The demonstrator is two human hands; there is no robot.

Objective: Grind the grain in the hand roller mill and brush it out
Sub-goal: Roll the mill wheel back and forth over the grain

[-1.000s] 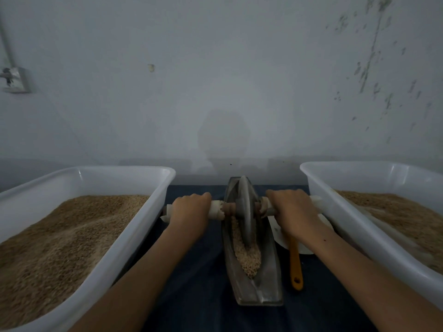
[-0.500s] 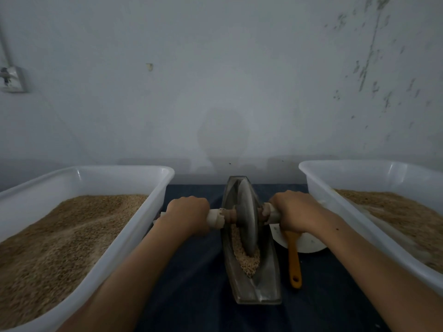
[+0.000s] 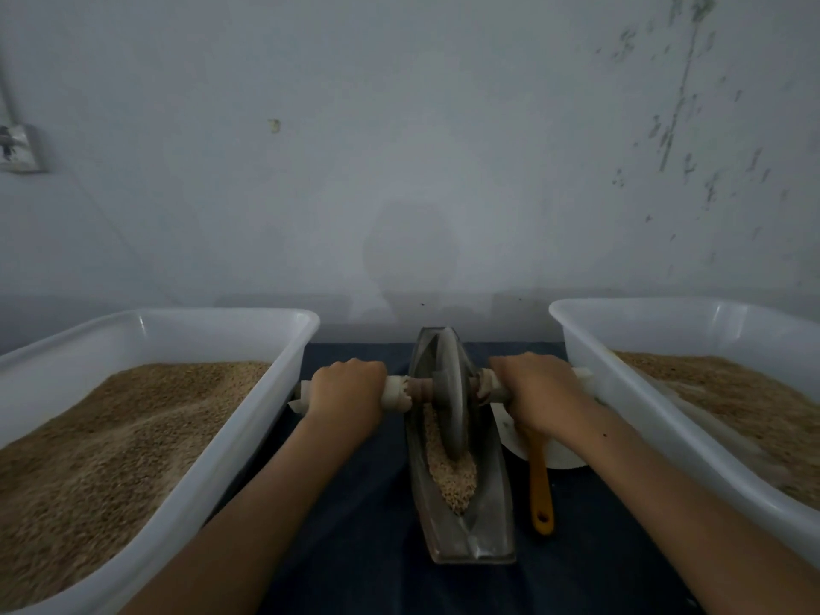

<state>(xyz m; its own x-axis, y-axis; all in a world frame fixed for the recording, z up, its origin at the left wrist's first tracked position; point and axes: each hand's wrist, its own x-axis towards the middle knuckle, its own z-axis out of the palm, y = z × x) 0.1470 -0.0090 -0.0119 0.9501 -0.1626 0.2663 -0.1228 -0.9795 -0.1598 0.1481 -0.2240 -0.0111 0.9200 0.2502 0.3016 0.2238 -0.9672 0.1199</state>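
Where the head view looks down on the dark surface (image 3: 355, 548), we find the mill trough (image 3: 488, 526) at centre, lengthwise toward the wall, its grinding wheel (image 3: 449, 392) upright in the channel. Grain (image 3: 450, 477) lies in the trough beneath and nearer than the wheel. Left of the trough, the left hand (image 3: 344, 390) is clenched round the wrapped axle handle; right of it, the right hand (image 3: 534, 392) grasps the opposite handle. Just right of the trough we note an orange-handled brush (image 3: 541, 494), its head under the right wrist. Flanking the trough stand the left tub (image 3: 213, 472) and right tub (image 3: 621, 415), both holding grain.
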